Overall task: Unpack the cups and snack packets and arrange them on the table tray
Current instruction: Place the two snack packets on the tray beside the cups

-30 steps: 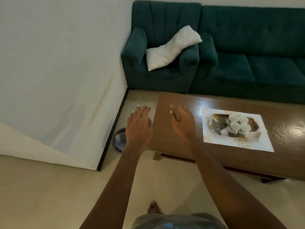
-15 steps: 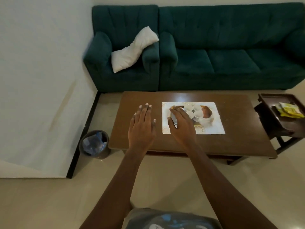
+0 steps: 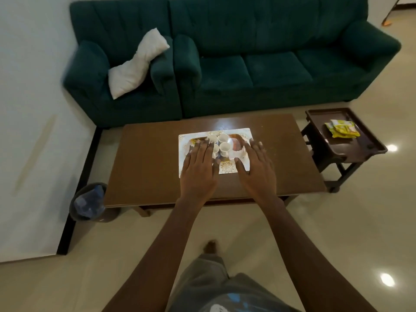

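At nine o'clock of the coffee table (image 3: 157, 167), a round bin (image 3: 90, 202) stood on the floor holding one crumpled blue bag. One white pillow (image 3: 137, 64) lay on the green armchair (image 3: 121, 86) at eleven o'clock, with one long green sofa (image 3: 281, 64) beside it toward one o'clock. On the table sat one pale patterned tray (image 3: 227, 168), and on it four white cups (image 3: 223, 138) stood clustered in a square, beside something brown I could not make out. The left hand (image 3: 199, 170) hovered flat over the tray's left part, fingers spread and holding nothing, its fingertips overlapping the nearest cups; whether it touched them I could not tell. The right hand (image 3: 256, 167) was likewise flat over the tray's right edge, fingers spread, empty. Half a second before, both hands had been left of the cups, the left one off the tray over bare wood; both had since moved right to flank the cups. At three o'clock, a dark side table (image 3: 346, 149) with a raised rim held a small pile of yellow-green snack packets (image 3: 342, 129), their number unclear.
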